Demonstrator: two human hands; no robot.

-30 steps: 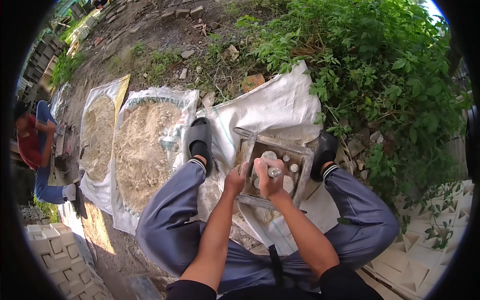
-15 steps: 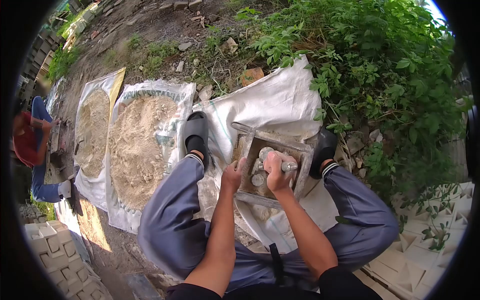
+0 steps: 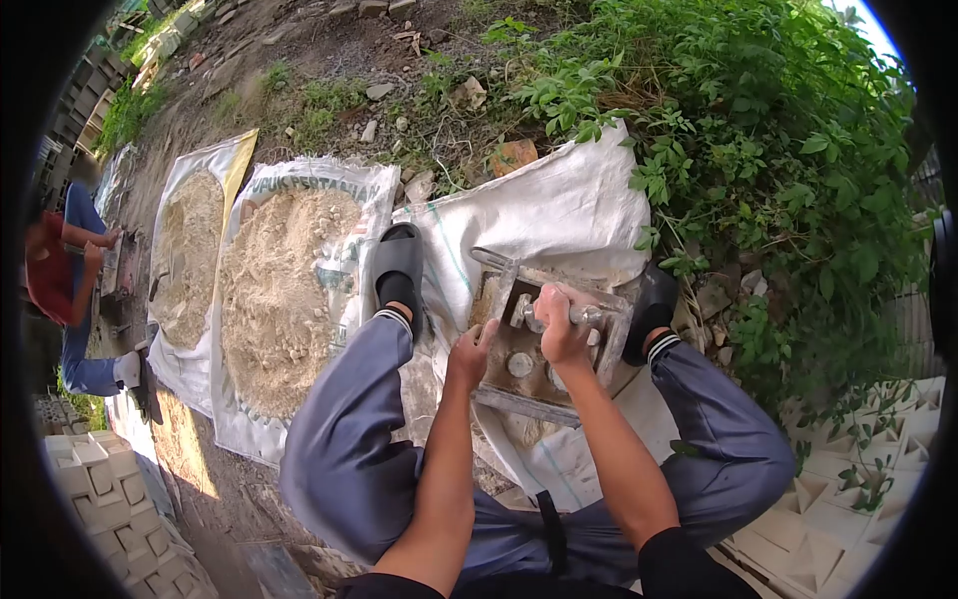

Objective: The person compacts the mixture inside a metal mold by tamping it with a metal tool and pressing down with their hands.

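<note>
Between my feet a square, dust-covered metal mould (image 3: 524, 404) rests on a white sack (image 3: 544, 220). Round pale discs (image 3: 520, 364) show inside it. My right hand (image 3: 562, 324) is wrapped around a thick cylindrical metal handle (image 3: 591, 316) over the mould's far part; what the handle joins below is partly hidden by the hand. My left hand (image 3: 469, 356) grips the mould's left side, thumb up along the edge, its other fingers partly hidden.
Sandy powder (image 3: 284, 290) lies heaped on two sacks to the left. Beyond them sits another person (image 3: 65, 270) in red. Green plants (image 3: 738, 150) crowd the right. Pale patterned blocks (image 3: 115, 509) are stacked at lower left, more blocks (image 3: 818, 529) at lower right.
My right hand has shifted with the metal handle slightly up and right, away from me across the mould. More of the round discs shows now. My left hand keeps its place on the side.
</note>
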